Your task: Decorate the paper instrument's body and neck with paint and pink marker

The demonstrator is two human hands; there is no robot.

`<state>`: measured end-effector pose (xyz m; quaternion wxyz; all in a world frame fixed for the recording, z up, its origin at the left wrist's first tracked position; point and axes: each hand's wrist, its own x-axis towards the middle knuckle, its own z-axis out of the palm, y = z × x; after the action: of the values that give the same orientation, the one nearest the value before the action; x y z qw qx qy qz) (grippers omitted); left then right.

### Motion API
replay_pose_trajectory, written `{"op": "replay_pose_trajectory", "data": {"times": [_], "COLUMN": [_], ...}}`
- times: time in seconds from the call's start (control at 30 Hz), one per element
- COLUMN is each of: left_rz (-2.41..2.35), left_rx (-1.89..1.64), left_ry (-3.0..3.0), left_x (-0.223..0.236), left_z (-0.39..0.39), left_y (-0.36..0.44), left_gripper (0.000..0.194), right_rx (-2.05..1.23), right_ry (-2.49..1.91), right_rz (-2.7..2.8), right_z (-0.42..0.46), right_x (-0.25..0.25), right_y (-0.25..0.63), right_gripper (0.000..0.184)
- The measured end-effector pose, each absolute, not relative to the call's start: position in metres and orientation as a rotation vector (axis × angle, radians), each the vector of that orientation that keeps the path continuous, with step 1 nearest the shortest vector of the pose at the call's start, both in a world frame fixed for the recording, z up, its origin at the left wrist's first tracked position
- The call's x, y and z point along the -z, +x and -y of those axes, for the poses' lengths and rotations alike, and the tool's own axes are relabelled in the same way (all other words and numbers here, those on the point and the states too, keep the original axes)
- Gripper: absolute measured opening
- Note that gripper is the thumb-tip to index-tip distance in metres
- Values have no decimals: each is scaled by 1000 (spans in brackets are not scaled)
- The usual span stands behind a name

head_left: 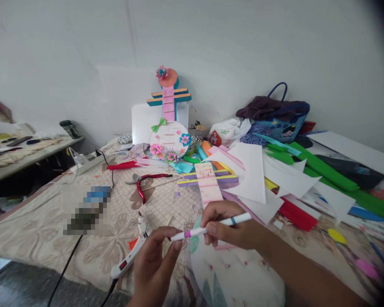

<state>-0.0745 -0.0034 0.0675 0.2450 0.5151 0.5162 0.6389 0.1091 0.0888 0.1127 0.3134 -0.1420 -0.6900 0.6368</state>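
Observation:
A white marker [196,232] with a pink band and a teal band is between my two hands. My left hand [156,260] pinches its left end between thumb and fingers. Around the marker's middle, the fingers of my right hand [228,226] are closed, and the teal-banded end sticks out to the right. Below my hands lies a guitar-like paper craft, its round white body [240,277] bearing small pegs, leaf shapes and flowers. Its pink-striped neck [208,183] runs away from me under my right hand, crossed by purple and yellow sticks [224,179].
Left of my hands lie a white hot glue gun [131,258] and red-handled pruning shears [142,187]. A decorated, finished-looking craft [169,140] leans at the back. Cut white paper [252,170] and green crepe paper [326,168] pile up right. A power strip [89,162] sits left.

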Motion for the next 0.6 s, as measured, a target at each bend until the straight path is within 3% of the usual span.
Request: {"op": "replay_pose_trajectory", "data": {"times": [0.13,0.4,0.6], "left_rz": [-1490,-1650,-1634], "left_rx": [-1661,-1434,-1356], "left_ry": [1405,1615,1811], "left_x": [-73,-86,-93], "left_z": [5,5,5], "left_y": [-72,-71,-76], "left_gripper": [15,50,41], "right_rx": [-1656,-1602,-1640], "right_ry": [-340,-316,-271], "right_rz": [1838,1898,1831], "right_z": [-86,-83,-83], "right_x": [-113,-111,-104], "right_y": [108,109,105], "right_gripper": [14,12,12]}}
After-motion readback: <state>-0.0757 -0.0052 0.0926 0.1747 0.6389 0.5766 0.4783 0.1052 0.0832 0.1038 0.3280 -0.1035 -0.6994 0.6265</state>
